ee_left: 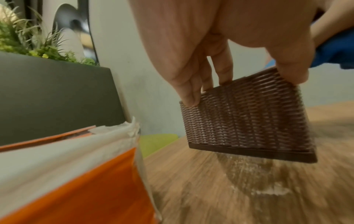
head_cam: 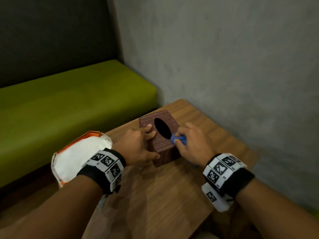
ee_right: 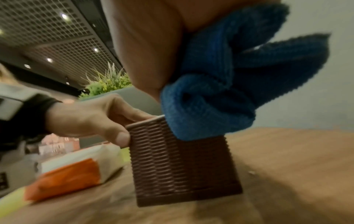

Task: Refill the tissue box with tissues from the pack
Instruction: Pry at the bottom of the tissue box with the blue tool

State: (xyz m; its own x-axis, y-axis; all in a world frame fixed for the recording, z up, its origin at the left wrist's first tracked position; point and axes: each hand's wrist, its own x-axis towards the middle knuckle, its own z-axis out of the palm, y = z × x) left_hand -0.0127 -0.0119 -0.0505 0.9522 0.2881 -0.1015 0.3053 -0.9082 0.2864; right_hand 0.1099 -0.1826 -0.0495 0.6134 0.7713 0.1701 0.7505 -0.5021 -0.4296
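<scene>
A brown woven tissue box [head_cam: 164, 142] [ee_left: 247, 121] [ee_right: 182, 163] stands on the wooden table [head_cam: 164, 195], its dark oval slot facing up with no tissue showing. My left hand [head_cam: 141, 144] [ee_right: 91, 119] grips the box's left side, fingers on top and thumb on the near face. My right hand [head_cam: 191, 144] holds a bunched blue cloth [head_cam: 178, 139] [ee_right: 220, 91] [ee_left: 339, 51] against the top's right edge. The orange and white tissue pack [head_cam: 79, 156] [ee_left: 67, 174] [ee_right: 72, 171] lies open at the table's left edge, white tissues exposed.
A green cushioned bench [head_cam: 69, 104] with a dark backrest runs along the left. A grey wall [head_cam: 224, 66] borders the table on the right and behind. A planter with green plants [ee_left: 28, 42] [ee_right: 107, 84] stands beyond the bench.
</scene>
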